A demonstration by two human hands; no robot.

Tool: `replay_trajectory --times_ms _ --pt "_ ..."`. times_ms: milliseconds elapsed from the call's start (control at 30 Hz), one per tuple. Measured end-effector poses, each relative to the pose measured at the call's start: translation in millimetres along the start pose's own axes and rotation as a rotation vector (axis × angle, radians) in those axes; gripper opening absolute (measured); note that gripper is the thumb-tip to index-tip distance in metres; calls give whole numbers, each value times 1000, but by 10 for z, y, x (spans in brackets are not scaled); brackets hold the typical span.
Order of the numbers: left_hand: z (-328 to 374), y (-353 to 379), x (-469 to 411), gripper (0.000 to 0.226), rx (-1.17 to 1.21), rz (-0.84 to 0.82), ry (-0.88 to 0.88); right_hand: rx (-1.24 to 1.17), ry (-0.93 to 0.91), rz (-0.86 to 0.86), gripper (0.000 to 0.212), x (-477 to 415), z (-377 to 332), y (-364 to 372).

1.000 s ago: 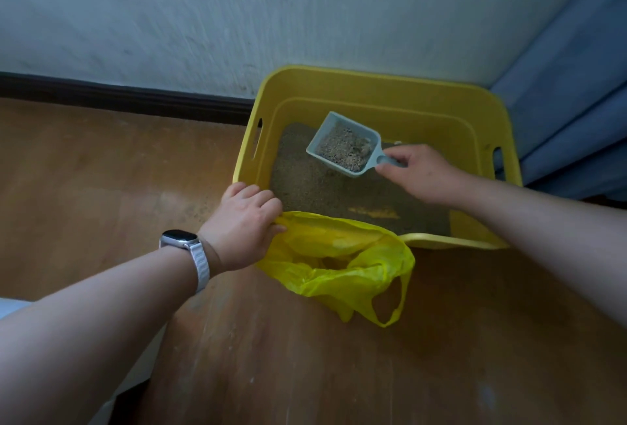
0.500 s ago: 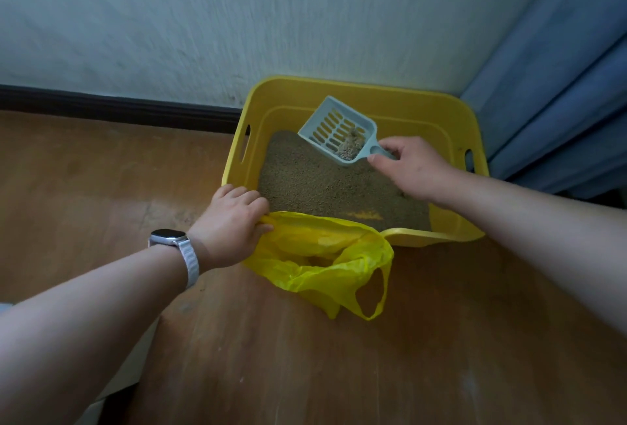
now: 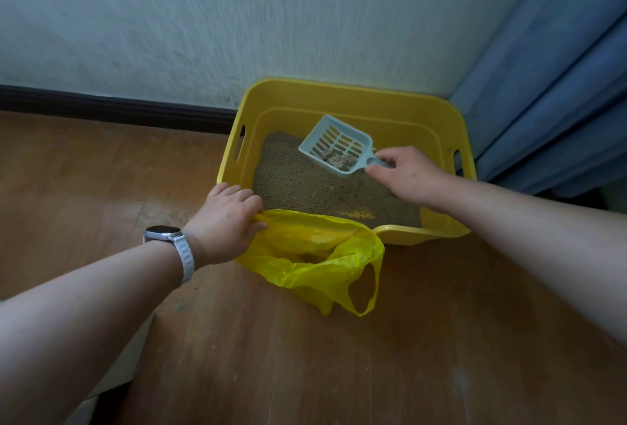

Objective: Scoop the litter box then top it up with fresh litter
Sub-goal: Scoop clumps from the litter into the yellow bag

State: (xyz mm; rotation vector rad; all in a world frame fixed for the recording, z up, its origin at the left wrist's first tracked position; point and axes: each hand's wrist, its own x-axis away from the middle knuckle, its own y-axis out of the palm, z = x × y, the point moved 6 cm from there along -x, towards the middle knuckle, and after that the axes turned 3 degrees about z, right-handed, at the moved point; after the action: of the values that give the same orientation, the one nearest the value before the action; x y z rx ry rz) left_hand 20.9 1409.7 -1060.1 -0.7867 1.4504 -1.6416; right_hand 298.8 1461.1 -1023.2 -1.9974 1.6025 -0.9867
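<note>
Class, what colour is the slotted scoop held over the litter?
The scoop is pale grey-blue, seen best in the head view, the only view.

Pretty dim, flat indoor light with a cool bluish cast on the wall (image 3: 237,17). Shadows are soft, no glare anywhere. Wide-angle lens bends the baseboard (image 3: 112,107) and stretches both forearms toward the corners. Wall texture looks smeared with motion blur; centre stays reasonably sharp.

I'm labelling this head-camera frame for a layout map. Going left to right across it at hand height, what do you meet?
Watch → left hand → yellow bag → scoop → right hand → litter box rim → blue curtain.
</note>
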Motion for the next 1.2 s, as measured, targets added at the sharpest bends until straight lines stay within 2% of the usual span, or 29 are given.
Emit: replay_trajectory --times_ms 367,500,700,867,1033,1200 --pt "1 -9 19 18 39 -10 -20 91 -18 15 22 152 -23 4" --pt "3 -7 26 20 40 -27 -31 219 -76 27 22 314 -44 20" --pt "-19 -34 12 22 77 -38 -40 535 -369 69 28 528 -239 138" --pt "-50 -28 6 24 83 -31 -31 734 -754 167 36 685 -285 290" --pt "-37 -27 2 18 97 -28 -23 787 -882 246 29 713 -340 354" --pt "-52 -4 -12 23 90 -21 -29 822 -960 300 24 734 -379 349"
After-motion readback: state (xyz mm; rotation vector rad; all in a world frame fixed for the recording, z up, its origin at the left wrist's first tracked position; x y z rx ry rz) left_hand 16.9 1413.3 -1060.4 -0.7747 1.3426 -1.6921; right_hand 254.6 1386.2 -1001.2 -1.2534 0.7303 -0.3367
